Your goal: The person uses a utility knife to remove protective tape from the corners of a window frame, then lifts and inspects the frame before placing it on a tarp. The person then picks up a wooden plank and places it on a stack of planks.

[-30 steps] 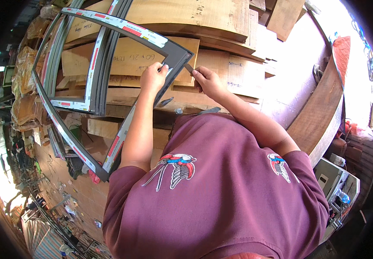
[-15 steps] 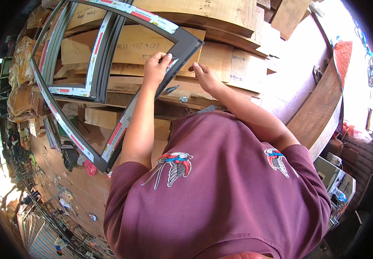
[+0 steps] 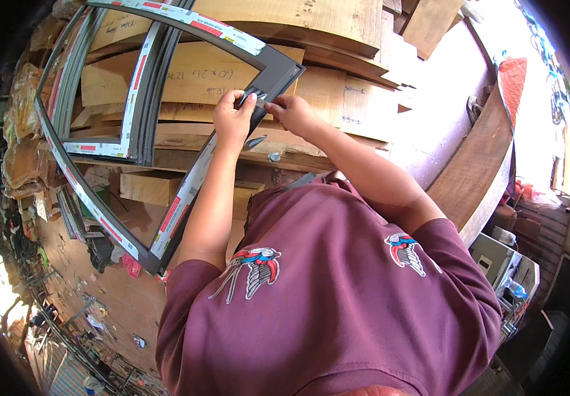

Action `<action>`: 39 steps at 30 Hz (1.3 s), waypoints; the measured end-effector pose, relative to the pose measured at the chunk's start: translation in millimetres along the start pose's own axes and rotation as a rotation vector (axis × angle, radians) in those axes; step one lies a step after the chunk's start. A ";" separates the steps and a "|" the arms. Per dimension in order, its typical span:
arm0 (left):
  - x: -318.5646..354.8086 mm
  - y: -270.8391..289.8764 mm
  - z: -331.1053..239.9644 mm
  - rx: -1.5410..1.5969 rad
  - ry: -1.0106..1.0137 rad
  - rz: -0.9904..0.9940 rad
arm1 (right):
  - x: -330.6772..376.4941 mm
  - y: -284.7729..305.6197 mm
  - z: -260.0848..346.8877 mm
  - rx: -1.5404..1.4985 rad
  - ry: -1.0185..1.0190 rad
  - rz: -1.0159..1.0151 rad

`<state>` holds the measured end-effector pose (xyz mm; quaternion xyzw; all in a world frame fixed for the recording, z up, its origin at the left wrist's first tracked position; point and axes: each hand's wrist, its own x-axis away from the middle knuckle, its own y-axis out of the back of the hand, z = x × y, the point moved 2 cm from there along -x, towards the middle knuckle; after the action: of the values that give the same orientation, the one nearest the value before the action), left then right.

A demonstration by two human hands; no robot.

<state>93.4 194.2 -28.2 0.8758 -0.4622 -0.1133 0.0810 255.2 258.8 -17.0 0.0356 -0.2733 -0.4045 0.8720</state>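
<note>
A dark grey window frame [image 3: 274, 71] lies tilted across the planks. Printed white-and-red protective film [image 3: 184, 198] covers its bars. My left hand [image 3: 233, 123] is closed on the near-right bar, just below the right corner, with the thumb on top. Close beside it, my right hand [image 3: 293, 116] pinches at the loose end of the film [image 3: 260, 99] on the same bar. The fingertips of both hands almost meet. What lies under my left fingers is hidden.
Several more film-covered frames [image 3: 146, 99] stand inside the frame's outline. Stacked wooden planks [image 3: 324, 86] lie beneath and beyond. A long brown board [image 3: 466, 168] is at the right, near a grey machine box [image 3: 493, 254]. Wrapped bundles [image 3: 24, 125] are at the far left.
My right hand has moved left to the bar, and its fingers have closed at the film beside my left thumb. My left hand has shifted slightly down the bar.
</note>
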 end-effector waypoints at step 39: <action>16.3 0.4 -23.7 -0.174 -0.403 -0.001 | -21.7 -46.9 -17.6 -0.345 -0.025 -0.333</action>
<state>108.6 181.3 -7.4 0.8253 -0.4573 -0.3255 0.0624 220.5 240.4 -54.9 -0.0746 -0.2013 -0.5838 0.7830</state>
